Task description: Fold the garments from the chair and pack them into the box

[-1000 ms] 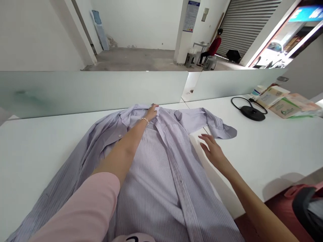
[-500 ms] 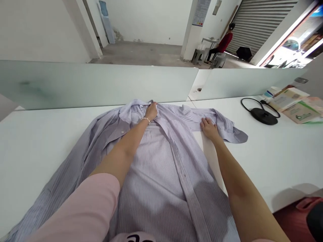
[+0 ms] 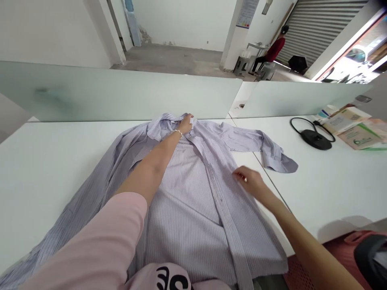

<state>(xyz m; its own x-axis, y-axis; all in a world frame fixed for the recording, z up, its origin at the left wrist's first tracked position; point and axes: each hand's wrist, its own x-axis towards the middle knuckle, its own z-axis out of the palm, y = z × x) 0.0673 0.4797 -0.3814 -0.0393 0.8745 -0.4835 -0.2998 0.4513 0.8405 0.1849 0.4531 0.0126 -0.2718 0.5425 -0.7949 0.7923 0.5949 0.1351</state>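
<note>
A purple-and-white striped long-sleeved shirt lies unbuttoned and spread across the white table. My left hand, with a beaded bracelet at the wrist, is closed on its collar at the far side. My right hand is at the shirt's right side edge, fingers loosely bent and a small gap showing at the thumb. No cloth is visibly drawn up in it. The right sleeve stretches out sideways, its cuff end bent toward me. On the left, the other sleeve runs down to the near corner.
A frosted glass partition borders the table's far edge. At the right lie a black round device with a cable and several boxes. A red chair-like item stands near right. Beyond the partition, a person in red sits.
My right hand has left the sleeve and come toward me to the shirt's side edge. My left hand keeps the collar. The view has shifted slightly.
</note>
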